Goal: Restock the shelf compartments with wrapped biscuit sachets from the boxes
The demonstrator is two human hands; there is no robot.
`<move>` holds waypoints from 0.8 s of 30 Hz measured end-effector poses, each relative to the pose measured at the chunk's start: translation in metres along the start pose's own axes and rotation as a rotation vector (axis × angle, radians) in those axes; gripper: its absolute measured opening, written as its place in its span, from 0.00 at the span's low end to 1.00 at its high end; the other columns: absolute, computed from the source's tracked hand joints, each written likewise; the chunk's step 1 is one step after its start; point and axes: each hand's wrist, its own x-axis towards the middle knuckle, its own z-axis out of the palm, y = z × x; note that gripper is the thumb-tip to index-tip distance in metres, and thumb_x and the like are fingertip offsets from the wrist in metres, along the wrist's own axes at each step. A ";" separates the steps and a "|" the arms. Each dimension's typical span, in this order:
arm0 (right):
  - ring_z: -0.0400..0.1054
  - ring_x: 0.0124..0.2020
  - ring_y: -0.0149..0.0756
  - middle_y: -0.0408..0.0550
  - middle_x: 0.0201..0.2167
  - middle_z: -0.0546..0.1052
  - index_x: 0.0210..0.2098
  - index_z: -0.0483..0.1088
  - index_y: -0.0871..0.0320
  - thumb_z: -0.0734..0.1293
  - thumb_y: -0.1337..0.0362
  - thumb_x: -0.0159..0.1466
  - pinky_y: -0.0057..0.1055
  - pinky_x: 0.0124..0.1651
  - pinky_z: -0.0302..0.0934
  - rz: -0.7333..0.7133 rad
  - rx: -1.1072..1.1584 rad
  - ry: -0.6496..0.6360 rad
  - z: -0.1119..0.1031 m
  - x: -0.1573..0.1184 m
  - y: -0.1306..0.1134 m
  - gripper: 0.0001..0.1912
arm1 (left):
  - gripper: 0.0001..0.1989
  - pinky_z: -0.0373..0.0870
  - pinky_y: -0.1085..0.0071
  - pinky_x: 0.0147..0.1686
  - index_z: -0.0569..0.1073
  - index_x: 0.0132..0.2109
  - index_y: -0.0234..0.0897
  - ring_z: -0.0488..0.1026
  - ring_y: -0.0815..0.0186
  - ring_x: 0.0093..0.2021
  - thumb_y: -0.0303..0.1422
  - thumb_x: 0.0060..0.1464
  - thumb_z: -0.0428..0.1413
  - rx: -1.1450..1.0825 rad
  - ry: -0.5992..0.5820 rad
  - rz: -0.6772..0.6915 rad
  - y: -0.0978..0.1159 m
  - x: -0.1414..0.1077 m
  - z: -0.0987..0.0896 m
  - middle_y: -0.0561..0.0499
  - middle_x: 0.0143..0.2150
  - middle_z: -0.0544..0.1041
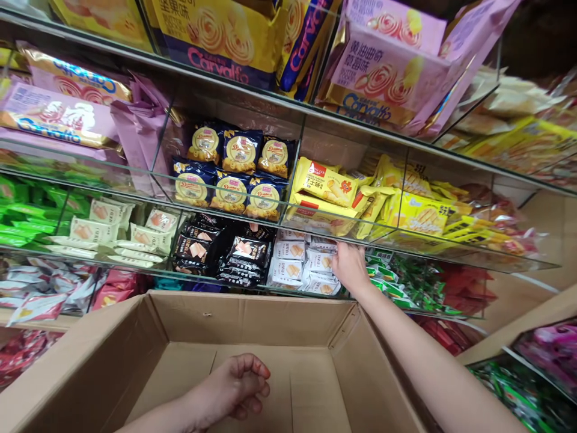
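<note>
My left hand [241, 385] hovers over the inside of a cardboard box [246, 319], its fingers loosely curled and a little apart, with nothing seen in them. On the shelf beyond the box, my right hand [352, 267] reaches in at the right side of a compartment of small white snack packets [288, 269]. Its fingers are bent and pressed against the right-hand stack; the fingertips are partly hidden, and how many packets they hold does not show. Black packets [250, 249] stand in stacks just left of the white ones. Green packets [392, 288] lie to the right of my right hand.
Glass dividers and a glass front edge [311, 224] bound the shelves. Above sit yellow packets [324, 183] and navy round-label cookie packs [241, 150]. Pink Carvalfo packs [378, 78] fill part of the upper shelf. Cream packets [94, 228] are at left.
</note>
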 end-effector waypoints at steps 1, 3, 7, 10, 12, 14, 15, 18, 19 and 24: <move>0.63 0.37 0.43 0.56 0.32 0.71 0.39 0.64 0.66 0.57 0.73 0.51 0.36 0.43 0.48 -0.020 0.001 -0.005 -0.001 -0.001 0.002 0.16 | 0.11 0.54 0.79 0.23 0.64 0.32 0.35 0.66 0.74 0.24 0.35 0.41 0.55 0.000 -0.002 0.002 -0.001 0.000 0.000 0.53 0.29 0.70; 0.62 0.38 0.44 0.56 0.32 0.71 0.40 0.64 0.67 0.57 0.73 0.51 0.36 0.44 0.49 -0.060 0.002 -0.005 -0.001 -0.002 0.006 0.16 | 0.11 0.54 0.79 0.23 0.64 0.32 0.35 0.67 0.74 0.25 0.35 0.41 0.55 0.002 -0.005 0.006 -0.002 0.000 -0.001 0.53 0.29 0.71; 0.61 0.42 0.42 0.54 0.38 0.71 0.45 0.62 0.64 0.55 0.74 0.56 0.34 0.46 0.49 -0.163 0.014 -0.008 -0.002 -0.001 0.011 0.17 | 0.11 0.54 0.79 0.22 0.64 0.32 0.36 0.67 0.74 0.24 0.36 0.40 0.55 0.020 0.003 -0.002 -0.007 0.005 -0.003 0.53 0.29 0.70; 0.62 0.41 0.41 0.53 0.37 0.72 0.44 0.63 0.63 0.55 0.72 0.59 0.33 0.44 0.50 -0.197 -0.045 -0.052 -0.006 0.000 0.011 0.15 | 0.12 0.53 0.79 0.21 0.64 0.32 0.36 0.67 0.74 0.23 0.37 0.39 0.56 0.023 0.020 -0.009 -0.010 0.009 -0.005 0.54 0.29 0.70; 0.64 0.37 0.41 0.53 0.34 0.72 0.42 0.65 0.63 0.55 0.72 0.59 0.33 0.41 0.51 -0.184 -0.108 -0.072 -0.010 0.001 0.009 0.13 | 0.12 0.53 0.79 0.21 0.64 0.32 0.36 0.67 0.74 0.23 0.37 0.40 0.55 0.015 0.007 -0.004 -0.012 0.010 -0.005 0.54 0.29 0.70; 0.64 0.35 0.41 0.52 0.32 0.73 0.40 0.66 0.62 0.56 0.72 0.59 0.33 0.39 0.52 -0.174 -0.144 -0.070 -0.013 0.000 0.007 0.12 | 0.11 0.53 0.79 0.21 0.64 0.32 0.36 0.67 0.74 0.24 0.36 0.41 0.55 0.016 -0.005 0.004 -0.012 0.010 -0.006 0.53 0.29 0.70; 0.64 0.34 0.41 0.52 0.32 0.72 0.39 0.67 0.62 0.56 0.72 0.59 0.33 0.39 0.52 -0.171 -0.150 -0.060 -0.015 0.000 0.006 0.11 | 0.11 0.54 0.79 0.21 0.64 0.32 0.36 0.67 0.73 0.24 0.36 0.41 0.55 0.020 -0.005 0.003 -0.012 0.010 -0.006 0.53 0.29 0.70; 0.64 0.34 0.40 0.52 0.31 0.72 0.37 0.67 0.62 0.56 0.71 0.60 0.33 0.38 0.53 -0.168 -0.119 0.001 -0.017 -0.002 0.005 0.10 | 0.11 0.54 0.79 0.22 0.64 0.32 0.36 0.67 0.74 0.24 0.36 0.42 0.55 0.025 0.001 -0.016 -0.011 0.008 -0.005 0.53 0.29 0.70; 0.63 0.34 0.40 0.52 0.31 0.72 0.37 0.67 0.62 0.56 0.71 0.60 0.33 0.38 0.53 -0.173 -0.095 0.030 -0.017 -0.004 0.006 0.10 | 0.11 0.55 0.79 0.22 0.64 0.32 0.35 0.67 0.74 0.24 0.36 0.42 0.55 0.023 -0.002 -0.018 -0.010 0.008 -0.005 0.53 0.29 0.70; 0.62 0.37 0.39 0.54 0.34 0.72 0.37 0.67 0.65 0.54 0.71 0.61 0.34 0.41 0.55 -0.249 0.053 0.196 -0.020 -0.017 0.017 0.11 | 0.10 0.56 0.79 0.23 0.65 0.33 0.35 0.68 0.73 0.26 0.36 0.43 0.55 0.020 -0.021 -0.015 -0.009 0.007 -0.008 0.53 0.30 0.71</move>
